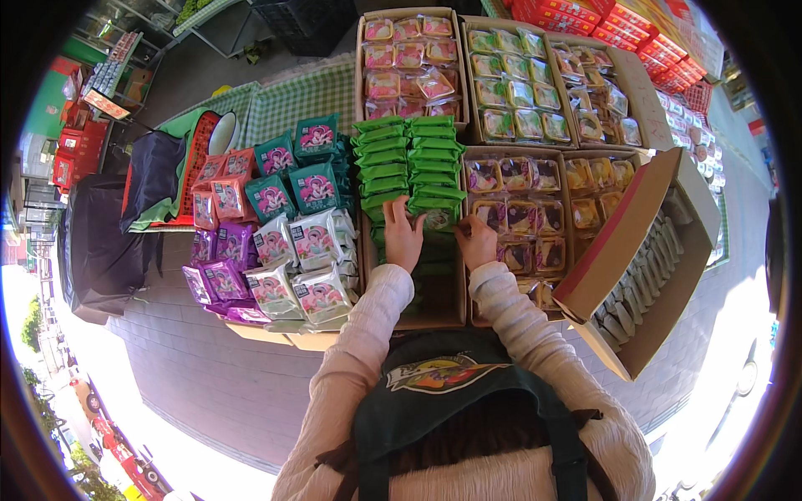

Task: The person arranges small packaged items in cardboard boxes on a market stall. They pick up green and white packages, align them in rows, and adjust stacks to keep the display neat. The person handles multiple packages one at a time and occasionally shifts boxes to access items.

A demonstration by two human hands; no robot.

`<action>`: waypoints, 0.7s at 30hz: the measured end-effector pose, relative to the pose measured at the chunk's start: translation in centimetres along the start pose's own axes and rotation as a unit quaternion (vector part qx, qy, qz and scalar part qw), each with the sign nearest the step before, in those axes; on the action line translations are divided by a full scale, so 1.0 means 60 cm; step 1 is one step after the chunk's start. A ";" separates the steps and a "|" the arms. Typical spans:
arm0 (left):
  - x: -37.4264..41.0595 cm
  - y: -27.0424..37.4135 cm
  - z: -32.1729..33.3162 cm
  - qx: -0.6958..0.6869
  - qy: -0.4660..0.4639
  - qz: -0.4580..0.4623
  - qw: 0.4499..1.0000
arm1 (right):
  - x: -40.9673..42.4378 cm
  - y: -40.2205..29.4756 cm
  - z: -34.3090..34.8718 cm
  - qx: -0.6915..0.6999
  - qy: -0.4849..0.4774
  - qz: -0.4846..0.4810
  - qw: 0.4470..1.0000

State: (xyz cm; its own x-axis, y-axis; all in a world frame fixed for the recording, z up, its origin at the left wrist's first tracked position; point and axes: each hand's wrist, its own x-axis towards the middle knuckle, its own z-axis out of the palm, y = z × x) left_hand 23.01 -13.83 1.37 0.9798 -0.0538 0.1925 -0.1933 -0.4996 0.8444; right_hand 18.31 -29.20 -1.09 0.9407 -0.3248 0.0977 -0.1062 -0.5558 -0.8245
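Two columns of green snack packets (381, 155) stand in a cardboard box (433, 313) in front of me. My left hand (403, 237) is over the lower end of the left column, its fingers on the packets and its thumb beside a green packet with a clear window (440, 218). At that packet's right end is my right hand (476, 241), fingers curled and pinched on its edge. Under and between my hands the box is dark, with more green packets low inside, partly hidden.
White packets (316, 241), purple packets (227, 280) and teal packets (315, 190) are piled to the left. Boxes of wrapped pastries (517, 220) adjoin on the right. A tilted open carton (617, 250) holding a row of packets leans over the right-hand boxes.
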 end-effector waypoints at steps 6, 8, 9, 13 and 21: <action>-0.005 -0.001 0.012 0.074 -0.021 0.102 0.992 | 0.008 -0.004 0.004 -0.097 -0.061 -0.028 0.993; -0.004 0.000 0.015 0.118 -0.047 0.106 0.986 | 0.005 -0.006 0.005 -0.125 -0.018 -0.071 0.989; -0.002 0.004 0.014 0.137 -0.060 0.099 0.984 | 0.005 -0.007 0.006 -0.138 0.003 -0.094 0.986; -0.012 0.000 0.026 0.177 -0.102 0.088 0.975 | -0.007 0.001 0.006 -0.098 0.045 -0.075 0.991; -0.006 -0.013 0.002 0.117 -0.087 0.072 0.987 | -0.084 -0.008 0.009 -0.095 -0.151 -0.149 0.973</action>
State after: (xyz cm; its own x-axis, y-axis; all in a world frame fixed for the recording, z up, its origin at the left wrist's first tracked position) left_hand 22.81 -13.52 0.60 0.9408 -0.2765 0.1959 -0.3341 -0.6602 0.6727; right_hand 13.82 -26.91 -1.51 0.9876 0.0956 0.1244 0.1544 -0.7314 -0.6642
